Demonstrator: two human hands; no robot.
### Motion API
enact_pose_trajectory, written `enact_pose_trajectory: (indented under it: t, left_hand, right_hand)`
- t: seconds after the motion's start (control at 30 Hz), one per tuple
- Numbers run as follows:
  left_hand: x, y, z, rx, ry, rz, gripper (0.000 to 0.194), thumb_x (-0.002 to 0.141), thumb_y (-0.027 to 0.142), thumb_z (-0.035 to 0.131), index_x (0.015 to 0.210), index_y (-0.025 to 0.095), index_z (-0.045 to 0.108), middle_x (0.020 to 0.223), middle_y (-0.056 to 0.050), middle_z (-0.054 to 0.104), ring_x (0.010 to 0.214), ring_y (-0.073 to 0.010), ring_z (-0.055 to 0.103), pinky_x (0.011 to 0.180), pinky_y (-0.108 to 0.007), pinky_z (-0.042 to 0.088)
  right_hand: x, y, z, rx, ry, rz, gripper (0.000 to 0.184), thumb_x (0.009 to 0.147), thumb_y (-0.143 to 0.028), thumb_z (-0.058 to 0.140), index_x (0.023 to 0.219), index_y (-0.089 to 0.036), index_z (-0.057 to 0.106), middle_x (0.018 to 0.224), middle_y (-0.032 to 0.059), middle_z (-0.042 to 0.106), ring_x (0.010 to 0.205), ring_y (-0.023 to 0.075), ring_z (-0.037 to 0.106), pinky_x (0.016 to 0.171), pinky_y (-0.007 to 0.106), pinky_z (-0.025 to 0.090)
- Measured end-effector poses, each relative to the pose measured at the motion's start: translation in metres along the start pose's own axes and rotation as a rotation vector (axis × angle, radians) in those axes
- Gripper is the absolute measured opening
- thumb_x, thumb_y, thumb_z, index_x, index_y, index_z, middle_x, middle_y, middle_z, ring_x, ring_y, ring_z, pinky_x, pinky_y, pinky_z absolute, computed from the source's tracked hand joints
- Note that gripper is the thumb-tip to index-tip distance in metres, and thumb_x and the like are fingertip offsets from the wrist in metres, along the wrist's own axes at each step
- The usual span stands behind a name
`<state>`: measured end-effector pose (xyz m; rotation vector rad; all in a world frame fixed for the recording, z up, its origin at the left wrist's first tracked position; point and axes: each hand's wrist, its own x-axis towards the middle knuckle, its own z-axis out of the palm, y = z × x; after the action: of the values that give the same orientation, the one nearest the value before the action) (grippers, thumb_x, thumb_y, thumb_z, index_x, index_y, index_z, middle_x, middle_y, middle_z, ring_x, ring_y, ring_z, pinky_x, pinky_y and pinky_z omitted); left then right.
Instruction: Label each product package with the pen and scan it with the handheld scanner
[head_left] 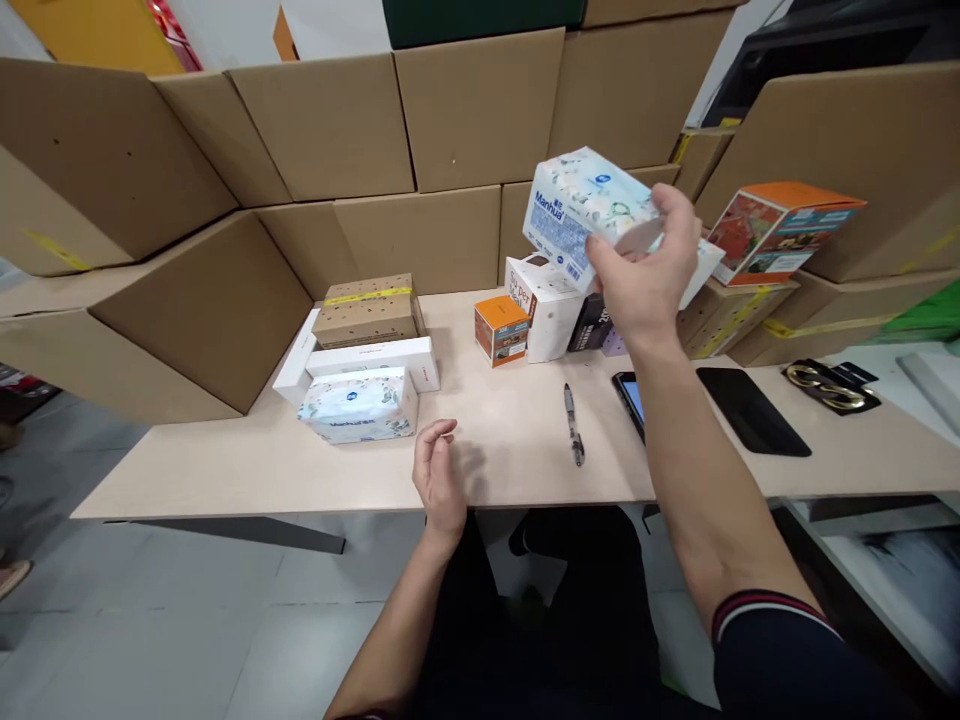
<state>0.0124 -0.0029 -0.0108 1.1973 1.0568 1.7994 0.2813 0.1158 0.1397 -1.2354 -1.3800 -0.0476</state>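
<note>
My right hand grips a pale blue floral pack of tissues by its right end. The pack is raised and tilted above a white box and a black box. My left hand rests at the table's front edge with loosely curled fingers and holds nothing. Just left of it lies a second pack of tissues, in front of a long white box and a brown carton with yellow tape. A small orange box stands beside the white box.
A pen, a phone partly behind my forearm, a black flat slab and a gold-and-black item lie on the table. Cardboard boxes wall off the back and sides. Another orange box sits on cartons at right.
</note>
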Motion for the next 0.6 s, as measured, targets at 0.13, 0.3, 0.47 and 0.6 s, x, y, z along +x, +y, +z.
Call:
enact_pose_trajectory:
  t: [0.13, 0.3, 0.47, 0.6]
  left_hand:
    - [0.004, 0.006, -0.013, 0.148, -0.009, 0.288, 0.018, 0.093, 0.03, 0.058, 0.106, 0.023, 0.068, 0.106, -0.007, 0.065, 0.107, -0.0218, 0.061, 0.098, -0.039, 0.047]
    - [0.045, 0.017, -0.05, 0.282, 0.293, 0.52, 0.02, 0.084, 0.023, 0.065, 0.104, 0.022, 0.066, 0.103, -0.004, 0.061, 0.105, -0.0213, 0.06, 0.092, -0.038, 0.048]
    - [0.092, 0.023, -0.09, 0.341, 0.587, 0.366, 0.033, 0.079, 0.026, 0.064, 0.11, 0.019, 0.059, 0.109, -0.004, 0.058, 0.11, -0.0199, 0.057, 0.1, -0.036, 0.045]
    - [0.111, 0.017, -0.102, 0.201, 0.555, 0.004, 0.038, 0.086, 0.038, 0.055, 0.121, 0.023, 0.052, 0.109, -0.003, 0.056, 0.102, -0.0166, 0.058, 0.091, -0.032, 0.046]
  right_hand:
    - [0.016, 0.02, 0.024, -0.26, -0.021, 0.148, 0.076, 0.078, -0.043, 0.075, 0.14, -0.012, 0.043, 0.137, 0.0218, 0.051, 0.135, 0.0391, 0.046, 0.11, 0.065, 0.038]
    - [-0.004, 0.019, 0.014, -0.257, -0.091, 0.1, 0.078, 0.085, -0.047, 0.065, 0.149, -0.014, 0.035, 0.144, 0.0238, 0.045, 0.13, 0.037, 0.053, 0.103, 0.057, 0.048]
    - [-0.046, -0.012, 0.002, -0.113, -0.096, 0.107, 0.063, 0.086, -0.041, 0.063, 0.143, -0.02, 0.046, 0.143, 0.0187, 0.044, 0.099, 0.0249, 0.067, 0.087, 0.046, 0.058]
    - [-0.096, -0.047, 0.02, 0.077, -0.372, 0.065, 0.036, 0.09, -0.034, 0.058, 0.122, -0.019, 0.064, 0.123, 0.015, 0.057, 0.088, 0.0214, 0.066, 0.076, 0.039, 0.059]
